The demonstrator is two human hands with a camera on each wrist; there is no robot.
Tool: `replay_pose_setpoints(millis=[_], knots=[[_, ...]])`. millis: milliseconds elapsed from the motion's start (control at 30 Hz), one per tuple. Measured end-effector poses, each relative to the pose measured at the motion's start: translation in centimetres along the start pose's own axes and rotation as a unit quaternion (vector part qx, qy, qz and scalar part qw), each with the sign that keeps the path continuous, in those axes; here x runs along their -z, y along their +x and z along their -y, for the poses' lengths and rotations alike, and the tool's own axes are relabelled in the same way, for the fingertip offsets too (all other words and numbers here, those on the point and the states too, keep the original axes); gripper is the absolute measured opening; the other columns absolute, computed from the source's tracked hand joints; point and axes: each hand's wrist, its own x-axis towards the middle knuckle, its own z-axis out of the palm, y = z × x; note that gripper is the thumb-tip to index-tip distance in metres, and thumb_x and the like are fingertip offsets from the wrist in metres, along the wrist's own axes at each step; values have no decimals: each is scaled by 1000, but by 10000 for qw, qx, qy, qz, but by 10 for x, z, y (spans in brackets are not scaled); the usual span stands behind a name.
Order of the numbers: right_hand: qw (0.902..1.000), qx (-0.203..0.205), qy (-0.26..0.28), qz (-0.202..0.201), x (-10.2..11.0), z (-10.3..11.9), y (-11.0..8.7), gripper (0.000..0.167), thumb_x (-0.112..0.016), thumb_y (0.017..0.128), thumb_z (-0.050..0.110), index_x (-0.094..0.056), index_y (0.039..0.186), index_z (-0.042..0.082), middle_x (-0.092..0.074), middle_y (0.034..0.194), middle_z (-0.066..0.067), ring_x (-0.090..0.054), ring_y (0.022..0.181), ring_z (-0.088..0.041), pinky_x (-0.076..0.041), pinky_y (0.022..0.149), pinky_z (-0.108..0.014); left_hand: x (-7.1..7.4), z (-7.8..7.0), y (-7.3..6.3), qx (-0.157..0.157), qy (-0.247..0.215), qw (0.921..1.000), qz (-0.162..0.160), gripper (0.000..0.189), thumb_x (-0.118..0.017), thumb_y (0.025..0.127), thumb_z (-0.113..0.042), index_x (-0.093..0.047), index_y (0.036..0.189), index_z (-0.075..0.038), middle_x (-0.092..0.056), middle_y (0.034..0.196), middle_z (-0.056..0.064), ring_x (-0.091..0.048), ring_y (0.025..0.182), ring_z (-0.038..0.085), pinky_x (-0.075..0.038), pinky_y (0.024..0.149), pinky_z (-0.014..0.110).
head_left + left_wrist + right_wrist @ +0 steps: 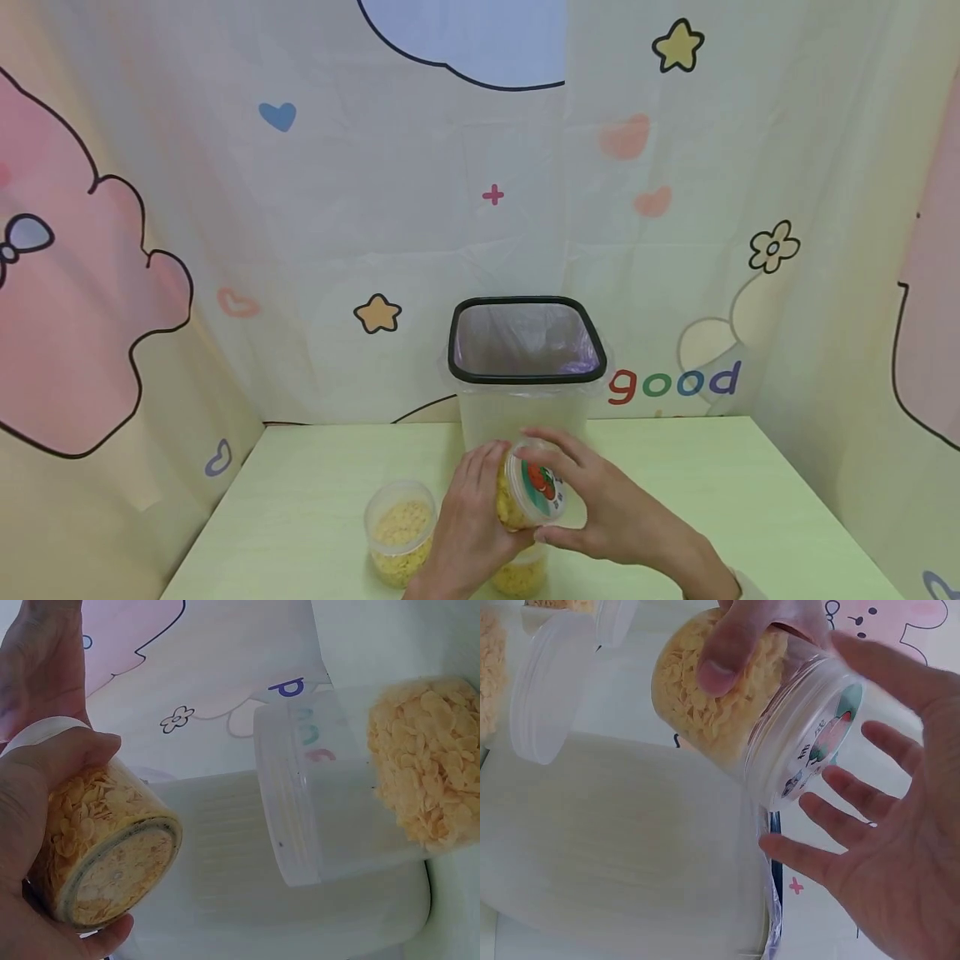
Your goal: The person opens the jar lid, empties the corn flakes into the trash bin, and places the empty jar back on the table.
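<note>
A clear round jar of yellow flakes [82,817] with a printed lid [821,746] is tilted in front of the bin. My left hand [468,517] grips its body, thumb on one side and fingers round the other; the left wrist view shows its base. Around the lid my right hand [607,504] is spread, the fingers fairly straight and the tips right at the lid's rim, the palm apart from it. A second jar of flakes [401,537] stands left of my left hand. Below the hands is another jar [521,575], partly hidden.
A pale bin [480,417] with a black rim and a clear bag stands at the back middle of the light green table [300,492]. Behind it hangs a printed curtain [420,200], with more printed cloth along both sides.
</note>
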Motion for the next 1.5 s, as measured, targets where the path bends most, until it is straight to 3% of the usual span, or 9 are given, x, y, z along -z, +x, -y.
replay_pose_setpoints(millis=[233,333,567,833,1100,1333,1500], knots=[[9909,-1003,-642,-629,-1,14,4,72,-75,80,52,-47,142,28,-48,144,1,-58,121,-20,-57,88,-43,1,-1,1,48,33,10000,-62,95,-94,52,-33,-51,132,-9,-59,123,0,-55,114,15,-54,95,32],[9843,-1483,-759,-589,-1,20,7,70,-69,82,58,-47,142,28,-51,142,4,-61,116,-18,-57,86,-40,1,-1,2,60,21,9999,-82,95,-94,51,-33,-51,132,-9,-58,123,0,-55,113,15,-54,94,32],[9678,-2379,-660,-484,-5,26,15,70,-66,81,63,-51,139,27,-60,128,6,-61,84,-9,-49,68,-26,1,-1,1,24,104,9999,-72,100,-96,47,-34,-50,133,-9,-58,125,0,-55,116,16,-53,96,31],[9555,-2833,-724,-391,-13,25,18,65,-65,82,64,-59,133,23,-66,116,2,-60,80,-9,-48,67,-29,0,0,1,-43,223,9997,-109,101,-96,46,-35,-51,132,-9,-58,125,1,-55,116,16,-52,98,31],[9586,-2724,-739,-378,-15,25,17,58,-67,81,62,-62,127,27,-65,110,7,-59,78,-5,-48,65,-25,0,0,0,-27,241,9997,-35,99,-95,48,-34,-50,133,-10,-58,125,1,-55,116,17,-53,97,31],[9851,-1622,-553,-125,-12,18,13,59,-76,80,42,-57,133,23,-58,129,5,-62,105,-11,-57,85,-28,2,0,0,21,377,9993,-33,95,-93,51,-36,-50,133,-11,-59,124,1,-56,116,19,-54,96,33],[9932,-1095,-386,-41,-10,15,12,61,-78,80,34,-54,135,24,-54,134,5,-60,110,-12,-58,88,-32,2,0,0,6,360,9993,-83,95,-93,53,-39,-50,132,-10,-59,124,2,-56,116,19,-54,97,33]])
